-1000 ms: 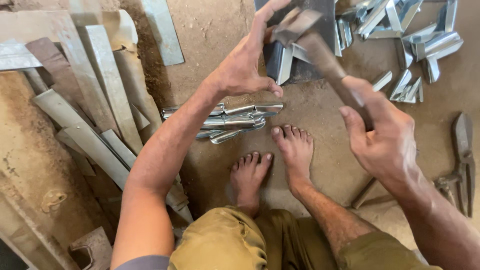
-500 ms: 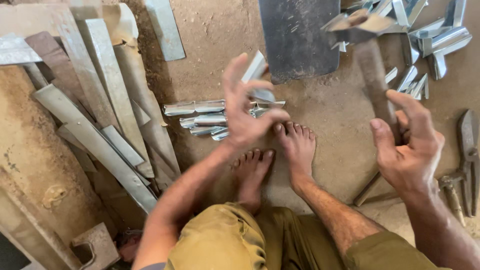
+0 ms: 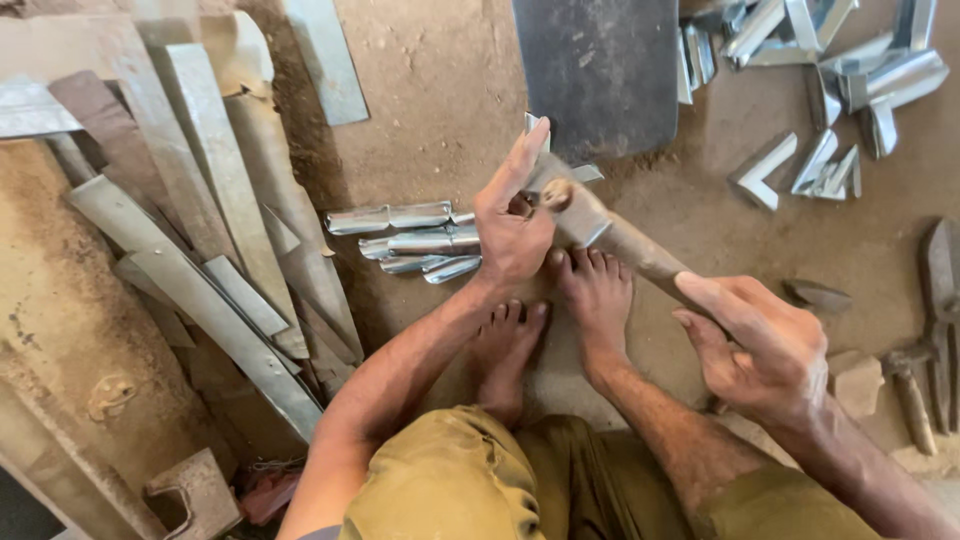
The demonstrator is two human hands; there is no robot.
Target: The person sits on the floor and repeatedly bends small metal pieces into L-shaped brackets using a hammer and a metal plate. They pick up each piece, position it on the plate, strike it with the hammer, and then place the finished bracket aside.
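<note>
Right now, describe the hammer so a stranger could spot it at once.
Start at the dark metal plate lying on the dirt floor at top centre. Just below its lower edge, the left hand steadies a small metal piece. The hammer runs diagonally from there down to the right hand: the only wooden-handled tool being gripped.

Premises: an informal sheet-metal workshop at ground level. Evidence: bare dirt floor (image 3: 430, 90); cut metal strips (image 3: 200, 250) stacked at left; bent angle pieces (image 3: 830, 70) heaped at upper right; a dark steel plate (image 3: 600, 70); tin snips (image 3: 940, 300) lying at right.
</note>
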